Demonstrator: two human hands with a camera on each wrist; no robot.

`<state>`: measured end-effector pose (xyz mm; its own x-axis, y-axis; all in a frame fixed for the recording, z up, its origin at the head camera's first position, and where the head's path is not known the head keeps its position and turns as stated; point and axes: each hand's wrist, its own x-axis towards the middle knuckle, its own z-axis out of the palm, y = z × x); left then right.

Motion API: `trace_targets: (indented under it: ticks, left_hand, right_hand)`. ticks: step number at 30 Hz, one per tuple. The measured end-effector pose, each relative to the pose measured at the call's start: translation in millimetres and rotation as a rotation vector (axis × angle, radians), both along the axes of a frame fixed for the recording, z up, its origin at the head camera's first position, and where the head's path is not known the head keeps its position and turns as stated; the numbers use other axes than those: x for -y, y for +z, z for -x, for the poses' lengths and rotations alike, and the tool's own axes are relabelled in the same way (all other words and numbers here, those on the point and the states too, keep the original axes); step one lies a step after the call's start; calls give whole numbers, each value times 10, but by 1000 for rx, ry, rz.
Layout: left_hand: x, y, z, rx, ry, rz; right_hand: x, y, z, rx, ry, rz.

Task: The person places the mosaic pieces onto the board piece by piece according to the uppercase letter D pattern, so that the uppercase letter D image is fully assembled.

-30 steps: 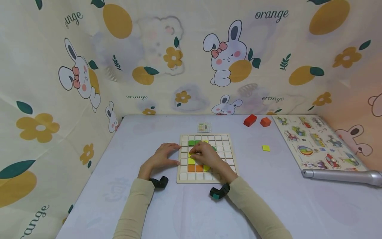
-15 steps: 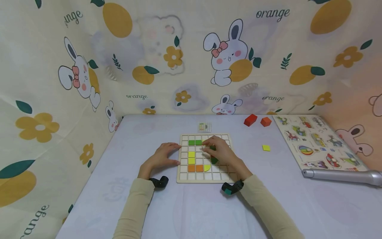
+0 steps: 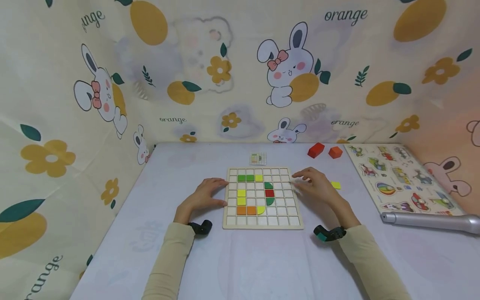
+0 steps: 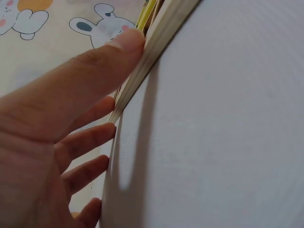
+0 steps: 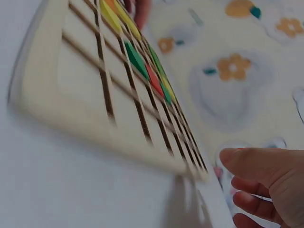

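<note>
A square wooden grid board (image 3: 281,221) lies on the table, holding two green tiles (image 3: 246,178) and a yellow tile (image 3: 258,178) in a far row. Two yellow squares (image 3: 241,197), two orange tiles (image 3: 246,210) and a yellow rounded tile (image 3: 261,210) fill nearer cells. To their right, a red tile (image 3: 269,193) sits between two green rounded ones. My left hand (image 3: 202,195) rests its thumb and fingertips against the board's left edge, fingers spread. Just off the right edge hovers my right hand (image 3: 318,187), fingers loosely bent with nothing between them.
A loose yellow square (image 3: 336,185) lies behind the right hand. Farther back are red blocks (image 3: 316,150) and a small pattern card (image 3: 258,158). At right, a picture puzzle board (image 3: 403,179) lies beyond a silver tube (image 3: 423,221).
My right hand has left the grid, moving from its left cells to the far row, then right past the board's edge. The tiles it covered now show. My left hand stays put.
</note>
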<state>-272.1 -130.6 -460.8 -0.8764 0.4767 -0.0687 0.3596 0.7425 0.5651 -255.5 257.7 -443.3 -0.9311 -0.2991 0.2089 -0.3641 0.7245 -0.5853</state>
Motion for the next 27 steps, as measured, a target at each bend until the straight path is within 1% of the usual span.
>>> trace_targets:
  ticks: [2,4,8,12,14,20,23,27]
  left_hand:
    - [1,6,1,-7,-1,-1]
    - [1,8,1,-9,1,4]
    - [4,-4,4,-13,1,10]
    - [6,-22,8,-7,4,14]
    - [5,-27,7,-12,-2,11]
    - [-1,-17,-5,-18,-11,2]
    - [-5,-6,-11,-15,-8,2]
    - [-10,-1,-14,-21,-14,3]
  right_hand:
    - [-152,-2,-26,-31,-17,-13]
    - [-288,-10,-55,-44,-39,-21]
    - [-512,-25,-106,-46,-78,-38]
    - [-669,-24,-143,-7,-112,-50]
    - [-734,-24,-158,30,-129,-60]
    - [-887,-17,-189,136,-138,-107]
    - [-951,-30,-186,144,-139,-141]
    - [-1001,-69,-177,132,-153,-154]
